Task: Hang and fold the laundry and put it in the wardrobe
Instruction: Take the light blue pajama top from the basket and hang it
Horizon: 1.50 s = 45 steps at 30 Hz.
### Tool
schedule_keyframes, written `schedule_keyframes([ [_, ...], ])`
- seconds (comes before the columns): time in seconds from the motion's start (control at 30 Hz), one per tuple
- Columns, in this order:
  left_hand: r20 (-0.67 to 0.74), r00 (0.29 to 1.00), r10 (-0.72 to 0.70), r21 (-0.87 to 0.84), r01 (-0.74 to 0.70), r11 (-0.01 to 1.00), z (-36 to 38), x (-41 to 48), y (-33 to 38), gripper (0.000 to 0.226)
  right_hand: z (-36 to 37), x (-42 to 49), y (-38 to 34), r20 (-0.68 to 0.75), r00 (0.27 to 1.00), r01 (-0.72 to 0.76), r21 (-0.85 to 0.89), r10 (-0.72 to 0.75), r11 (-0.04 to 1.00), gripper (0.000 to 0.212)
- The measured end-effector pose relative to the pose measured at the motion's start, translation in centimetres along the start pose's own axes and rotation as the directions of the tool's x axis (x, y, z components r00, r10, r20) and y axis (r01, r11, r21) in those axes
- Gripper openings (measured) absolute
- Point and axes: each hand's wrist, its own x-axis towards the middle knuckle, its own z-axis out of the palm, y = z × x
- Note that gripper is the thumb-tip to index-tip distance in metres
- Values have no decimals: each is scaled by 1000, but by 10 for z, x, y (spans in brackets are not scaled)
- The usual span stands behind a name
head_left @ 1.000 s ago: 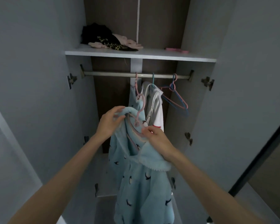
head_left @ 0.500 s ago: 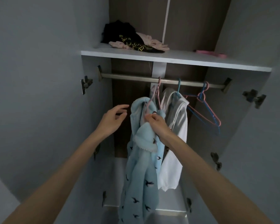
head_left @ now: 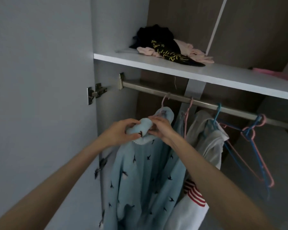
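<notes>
1. My left hand (head_left: pixel 121 133) is curled round the rolled collar (head_left: pixel 144 128) of the blue top (head_left: pixel 145 171), fingers over it and thumb under.
2. My right hand (head_left: pixel 161 128) pinches the same collar from the other side, just beside the left. What's under the palm is hidden.
3. The blue top hangs on a pink hanger (head_left: pixel 165 99) hooked over the rail (head_left: pixel 148 89), leftmost in the row inside the wardrobe. Its body drops between my forearms.
4. Handling, my guess: fleecy, soft, light, floppy, and it bunches easily. Best hold is at the collar and shoulders over the hanger arms, not the hem. A hard downward tug could slide it off.
5. Just to the right hangs a grey garment (head_left: pixel 206 136), with a white piece with red stripes (head_left: pixel 194 196) lower down.
6. Further right are empty hangers (head_left: pixel 256 155), blue and pink, on the same rail.
7. Above is the shelf (head_left: pixel 223 77), holding a dark-and-pink clothes heap (head_left: pixel 165 45) that looks unfolded.
</notes>
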Motion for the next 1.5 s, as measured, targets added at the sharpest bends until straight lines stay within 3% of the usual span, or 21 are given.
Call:
schedule_keyframes([
  [0.23, -55, 997, -49, 21, 50, 999, 21, 29, -6, 50, -13, 35, -12, 50, 999, 23, -89, -18, 996, 15],
  [0.43, -145, 988, -56, 16, 59, 998, 37, 45, -11, 51, -19, 56, -19, 14, 998, 64, -135, -63, 989, 14],
  [0.7, -141, 988, -65, 1, 65, 998, 70, 58, -7, 52, -36, 73, -8, -97, 995, -43, -120, 31, 992, 8],
  [0.9, -177, 980, -89, -15, 88, 996, 88, 57, -11, 51, -48, 79, -3, -80, 996, -55, -194, 40, 979, 18],
  [1.0, -174, 980, -99, -16, 98, 995, 89, 56, -8, 50, -51, 81, -6, -77, 996, -71, -234, 54, 970, 12],
  [1.07, -162, 980, -114, -14, 113, 993, 89, 54, -7, 50, -50, 81, -5, -118, 993, -39, -307, 2, 951, 10],
  [1.17, -121, 984, -128, 5, 130, 992, 85, 49, -2, 45, -46, 74, 5, -176, 959, 123, -451, -224, 884, 30],
  [1.3, -155, 978, -138, 34, 145, 989, 65, 36, 4, 39, -35, 54, 20, -84, 870, 335, -623, -486, 707, 29],
  [1.4, -228, 956, -186, 40, 200, 979, 45, 20, 1, 36, -22, 35, 21, 28, 829, 446, -637, -559, 629, 29],
  [1.5, -294, 929, -224, 17, 239, 971, 23, -5, -1, 35, -6, 14, 23, 107, 819, 503, -608, -563, 615, 32],
])
